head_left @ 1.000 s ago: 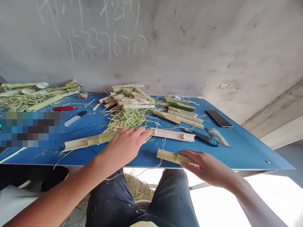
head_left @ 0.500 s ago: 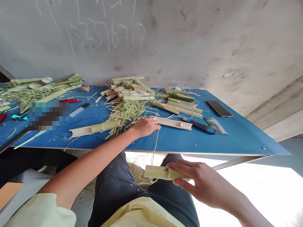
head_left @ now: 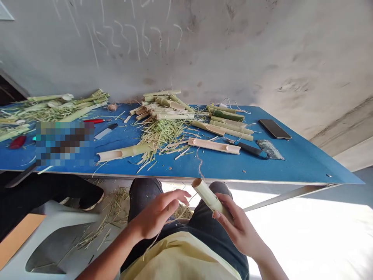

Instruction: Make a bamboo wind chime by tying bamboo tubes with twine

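My right hand (head_left: 237, 225) is wrapped round a short bamboo tube (head_left: 208, 194) above my lap, its round hollow end tilted up toward the table. A thin string (head_left: 200, 165) runs from near the tube's end up to the table. My left hand (head_left: 164, 210) hovers left of the tube, fingers apart, not touching it; a loose strand of string (head_left: 155, 239) hangs below it. On the table edge beyond lies a split bamboo piece (head_left: 214, 145) with its hollow side up. Another cut bamboo length (head_left: 125, 151) rests to its left, beside green shavings (head_left: 163, 134).
Several bamboo pieces (head_left: 169, 105) are piled at the back of the blue table (head_left: 305, 163). A black-handled knife (head_left: 250, 149), a plastic packet (head_left: 269, 149) and a phone (head_left: 274, 128) lie right. At left are a red-handled tool (head_left: 94, 121), a small knife (head_left: 106, 131) and a person's dark-clothed leg (head_left: 55, 194).
My left hand has left the split bamboo piece on the table and come back toward my lap. The bamboo tube in my right hand has turned from level to tilted, open end up.
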`<state>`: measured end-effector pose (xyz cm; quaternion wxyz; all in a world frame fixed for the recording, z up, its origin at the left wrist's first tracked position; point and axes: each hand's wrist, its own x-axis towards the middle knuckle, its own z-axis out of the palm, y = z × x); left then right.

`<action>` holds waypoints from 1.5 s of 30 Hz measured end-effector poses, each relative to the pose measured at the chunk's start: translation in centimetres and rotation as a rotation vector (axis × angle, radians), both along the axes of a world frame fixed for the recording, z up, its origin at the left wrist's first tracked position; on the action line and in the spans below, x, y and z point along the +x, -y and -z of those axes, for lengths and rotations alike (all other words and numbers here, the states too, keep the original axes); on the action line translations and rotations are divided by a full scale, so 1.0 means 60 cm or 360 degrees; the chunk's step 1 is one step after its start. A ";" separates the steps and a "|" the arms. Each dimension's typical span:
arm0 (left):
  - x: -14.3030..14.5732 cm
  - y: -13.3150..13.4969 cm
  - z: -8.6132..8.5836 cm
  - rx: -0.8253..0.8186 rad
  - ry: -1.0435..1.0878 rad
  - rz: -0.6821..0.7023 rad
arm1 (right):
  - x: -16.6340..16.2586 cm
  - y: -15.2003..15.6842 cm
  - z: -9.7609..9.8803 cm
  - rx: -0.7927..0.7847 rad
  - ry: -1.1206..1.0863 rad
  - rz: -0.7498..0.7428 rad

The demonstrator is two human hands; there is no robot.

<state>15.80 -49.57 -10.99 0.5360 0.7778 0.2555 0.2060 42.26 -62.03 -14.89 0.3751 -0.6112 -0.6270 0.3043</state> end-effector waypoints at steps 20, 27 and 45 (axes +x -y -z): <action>0.084 -0.051 0.063 -0.1053 0.0517 -0.0156 | -0.058 0.009 0.010 -0.0166 -0.0218 -0.0226; 0.088 -0.064 0.086 -0.1050 0.0542 -0.0261 | -0.054 0.018 0.009 -0.0169 -0.0133 -0.0366; 0.009 0.065 0.144 -0.0730 0.0727 -0.0569 | -0.139 -0.042 0.091 -0.0060 -0.0478 -0.0098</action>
